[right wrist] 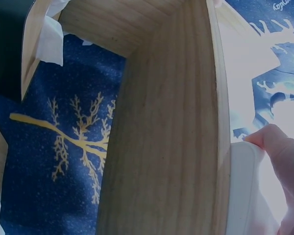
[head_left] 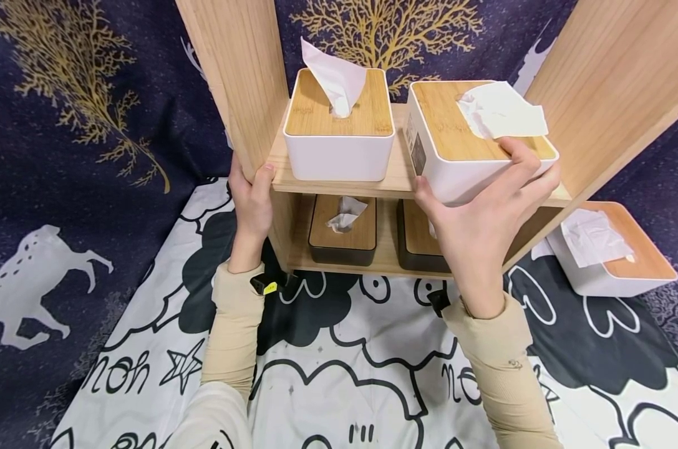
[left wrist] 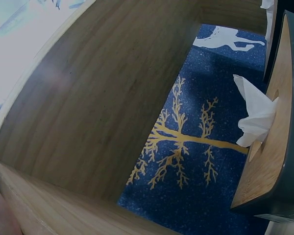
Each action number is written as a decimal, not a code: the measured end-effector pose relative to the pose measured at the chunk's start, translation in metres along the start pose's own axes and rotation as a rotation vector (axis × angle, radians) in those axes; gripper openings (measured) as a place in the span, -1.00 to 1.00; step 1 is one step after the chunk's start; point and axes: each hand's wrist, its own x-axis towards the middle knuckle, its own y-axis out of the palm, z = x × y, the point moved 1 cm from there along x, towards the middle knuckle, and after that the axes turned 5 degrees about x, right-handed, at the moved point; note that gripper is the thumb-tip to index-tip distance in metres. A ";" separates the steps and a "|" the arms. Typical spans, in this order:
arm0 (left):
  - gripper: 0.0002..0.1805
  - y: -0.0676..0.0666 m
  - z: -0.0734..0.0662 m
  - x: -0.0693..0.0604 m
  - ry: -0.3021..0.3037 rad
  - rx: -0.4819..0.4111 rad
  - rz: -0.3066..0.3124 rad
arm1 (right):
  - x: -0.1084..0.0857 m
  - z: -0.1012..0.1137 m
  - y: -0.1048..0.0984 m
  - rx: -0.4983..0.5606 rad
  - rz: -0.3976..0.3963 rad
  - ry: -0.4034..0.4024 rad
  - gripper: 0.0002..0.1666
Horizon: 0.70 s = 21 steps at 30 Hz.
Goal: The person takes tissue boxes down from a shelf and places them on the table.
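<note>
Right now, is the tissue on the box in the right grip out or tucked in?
Out: the head view shows the tissue lying over the wooden lid of the white box the right grip holds.

Both the left hand (head_left: 252, 202) and right hand (head_left: 487, 215) I see are bare. On the left cuff (head_left: 232, 280), beige like its sleeve, a black device (head_left: 257, 284) carries a yellow label (head_left: 270, 288); farther up from that cuff, white cloth (head_left: 215, 408); across from it, a creased beige right sleeve (head_left: 498, 368) and another black device (head_left: 438, 302).

Wooden shelf (head_left: 399, 174) with tissue boxes (head_left: 339, 156)
</note>
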 end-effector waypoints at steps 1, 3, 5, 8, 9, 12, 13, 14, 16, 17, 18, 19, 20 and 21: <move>-0.41 0.000 0.000 0.000 0.000 -0.001 -0.001 | 0.000 0.000 0.000 0.000 0.003 0.000 0.07; -0.41 0.000 0.001 0.000 0.001 0.001 0.000 | 0.000 0.001 -0.001 -0.002 0.005 0.001 0.07; -0.40 0.000 0.001 0.001 0.001 0.004 0.001 | 0.000 0.001 -0.001 -0.007 0.006 -0.001 0.07; -0.40 0.000 0.001 0.001 0.000 0.005 0.001 | 0.000 0.001 -0.002 -0.012 0.010 0.001 0.06; -0.40 0.000 0.001 0.001 0.000 0.006 0.002 | 0.000 0.001 -0.002 -0.012 0.011 0.001 0.06; -0.39 0.000 0.000 0.001 0.001 0.010 0.003 | 0.000 0.002 -0.002 -0.013 0.016 0.002 0.06; -0.39 0.000 0.000 0.001 0.001 0.012 0.003 | 0.000 0.002 -0.002 -0.014 0.018 0.002 0.06; -0.39 0.000 0.000 0.000 0.001 0.012 0.004 | 0.000 0.002 -0.002 -0.015 0.018 0.002 0.06; -0.39 0.000 0.000 0.001 0.000 0.013 0.002 | 0.000 0.002 -0.003 -0.016 0.019 0.001 0.06; -0.39 0.000 0.000 0.000 0.000 0.012 0.002 | 0.000 0.002 -0.003 -0.018 0.019 0.001 0.06; -0.39 0.000 0.000 0.000 -0.001 0.011 0.002 | 0.000 0.002 -0.003 -0.018 0.020 0.002 0.06; -0.39 0.000 0.000 0.000 -0.001 0.009 0.002 | 0.000 0.002 -0.003 -0.017 0.020 0.002 0.07; -0.40 0.000 0.000 0.000 -0.001 0.008 0.002 | -0.001 0.002 -0.003 -0.016 0.021 0.003 0.07; -0.40 0.000 0.001 0.000 -0.001 0.007 0.004 | -0.001 0.002 -0.003 -0.015 0.021 0.003 0.07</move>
